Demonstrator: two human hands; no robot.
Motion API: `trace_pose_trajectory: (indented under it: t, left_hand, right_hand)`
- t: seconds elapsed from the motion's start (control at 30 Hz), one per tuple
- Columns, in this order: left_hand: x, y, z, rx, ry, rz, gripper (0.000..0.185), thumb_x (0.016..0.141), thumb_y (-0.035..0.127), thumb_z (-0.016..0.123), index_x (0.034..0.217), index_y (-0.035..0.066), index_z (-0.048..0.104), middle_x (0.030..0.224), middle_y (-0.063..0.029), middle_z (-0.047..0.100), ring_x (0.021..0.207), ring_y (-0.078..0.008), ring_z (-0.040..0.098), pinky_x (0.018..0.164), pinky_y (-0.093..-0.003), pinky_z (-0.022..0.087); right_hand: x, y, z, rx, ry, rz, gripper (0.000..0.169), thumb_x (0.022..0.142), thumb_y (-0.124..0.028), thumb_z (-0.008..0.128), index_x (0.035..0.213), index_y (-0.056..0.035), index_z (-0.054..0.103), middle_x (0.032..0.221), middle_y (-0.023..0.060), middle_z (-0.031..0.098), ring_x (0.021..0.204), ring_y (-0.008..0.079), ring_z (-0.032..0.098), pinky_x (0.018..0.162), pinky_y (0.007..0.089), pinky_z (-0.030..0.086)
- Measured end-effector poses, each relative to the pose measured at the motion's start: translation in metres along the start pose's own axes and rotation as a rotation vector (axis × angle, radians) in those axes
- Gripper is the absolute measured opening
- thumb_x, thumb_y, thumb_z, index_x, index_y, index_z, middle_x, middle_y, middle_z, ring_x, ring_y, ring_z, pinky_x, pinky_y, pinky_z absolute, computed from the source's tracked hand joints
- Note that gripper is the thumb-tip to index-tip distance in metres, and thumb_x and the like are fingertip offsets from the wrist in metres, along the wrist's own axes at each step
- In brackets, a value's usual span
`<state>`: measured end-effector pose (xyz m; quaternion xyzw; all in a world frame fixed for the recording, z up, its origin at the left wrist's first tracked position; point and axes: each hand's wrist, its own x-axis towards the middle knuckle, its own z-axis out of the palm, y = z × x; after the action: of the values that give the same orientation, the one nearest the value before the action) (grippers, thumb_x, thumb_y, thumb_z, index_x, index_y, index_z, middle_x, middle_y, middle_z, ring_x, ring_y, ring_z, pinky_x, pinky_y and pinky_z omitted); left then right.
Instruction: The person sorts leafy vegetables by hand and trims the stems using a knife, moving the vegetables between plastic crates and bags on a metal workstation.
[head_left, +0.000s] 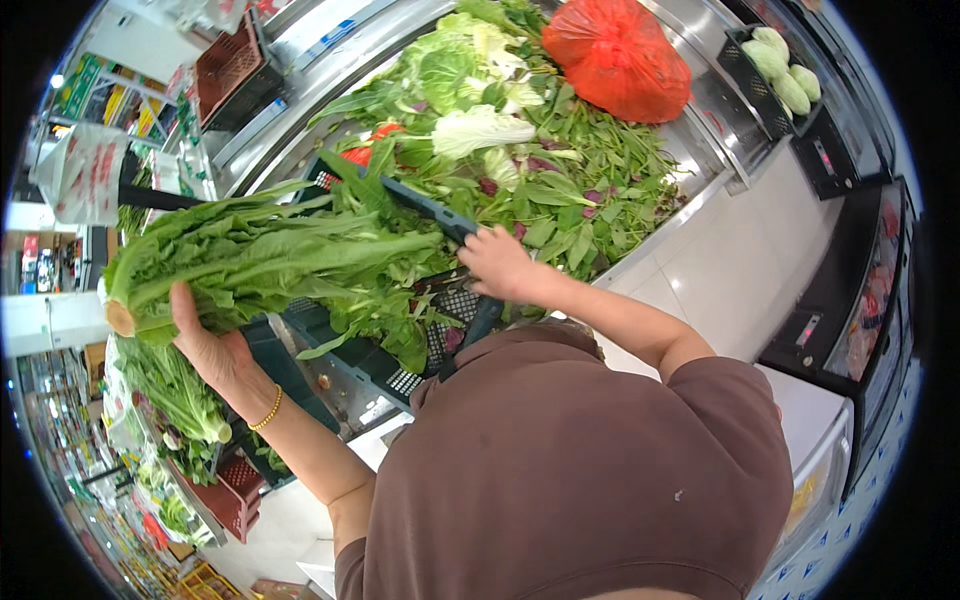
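Note:
A long head of leafy lettuce (262, 247) lies across the picture, its cut stem end pointing left. My left hand (214, 352) grips it near the stem, with the thumb on the near side and the other fingers hidden under the leaves. My right hand (502, 262) holds the rim of a dark plastic crate (420, 202) that leans against my body. Loose green leaves (405, 330) lie inside the crate, and the lettuce's leaf tips hang over it.
Beyond the crate, a metal counter (705, 157) bears heaped loose leaves (585, 195), cabbage leaves (480, 135) and a tied red plastic bag (619, 60). More lettuce (169, 390) lies at left. A brown crate (236, 75) stands far left; a black crate of pale green vegetables (787, 75) sits far right.

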<state>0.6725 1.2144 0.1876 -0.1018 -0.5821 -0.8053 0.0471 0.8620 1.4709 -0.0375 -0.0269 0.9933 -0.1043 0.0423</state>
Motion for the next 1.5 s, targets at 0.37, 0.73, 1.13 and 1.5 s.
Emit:
trace_pose_trajectory:
  t: [0.37,0.73,1.13,1.5]
  left_hand:
    - [-0.076,-0.071,-0.022,0.654,-0.203,-0.114,0.066,0.074,0.016,0.082,0.131,0.005,0.051,0.109,-0.0099,0.065,0.095,-0.0172,0.062,0.084,-0.0299,0.052]
    - [-0.109,-0.111,0.022,0.479,-0.588,-0.266,0.059,0.070,0.017,0.079,0.122,0.000,0.057,0.110,-0.0140,0.068,0.098,-0.0241,0.067,0.086,-0.0336,0.051]
    - [-0.103,-0.112,0.027,0.899,-0.607,-0.297,0.065,0.067,0.021,0.077,0.124,-0.004,0.056,0.100,-0.0171,0.070,0.090,-0.0242,0.068,0.082,-0.0342,0.052]
    - [-0.098,-0.119,0.039,1.009,-0.660,-0.252,0.065,0.067,0.021,0.078,0.124,-0.001,0.057,0.095,-0.0186,0.071,0.087,-0.0232,0.070,0.081,-0.0349,0.052]
  right_hand:
    - [-0.028,0.020,-0.103,0.610,0.099,0.330,0.023,0.081,-0.018,0.062,0.096,-0.0013,0.058,0.077,0.0125,0.068,0.074,0.0326,0.067,0.068,0.0408,0.051]
    - [0.002,-0.046,-0.090,0.165,0.683,-0.075,0.016,0.078,-0.005,0.057,0.093,-0.0100,0.052,0.086,0.0087,0.058,0.072,0.0298,0.063,0.060,0.0391,0.052]
    - [0.008,-0.027,-0.057,0.260,0.631,0.006,0.017,0.082,-0.002,0.056,0.096,-0.0098,0.049,0.084,0.0123,0.058,0.066,0.0296,0.064,0.053,0.0383,0.054]
    - [0.011,-0.032,-0.057,0.342,0.576,0.058,0.026,0.078,-0.002,0.060,0.100,-0.0084,0.047,0.082,0.0120,0.057,0.072,0.0314,0.065,0.058,0.0415,0.053]
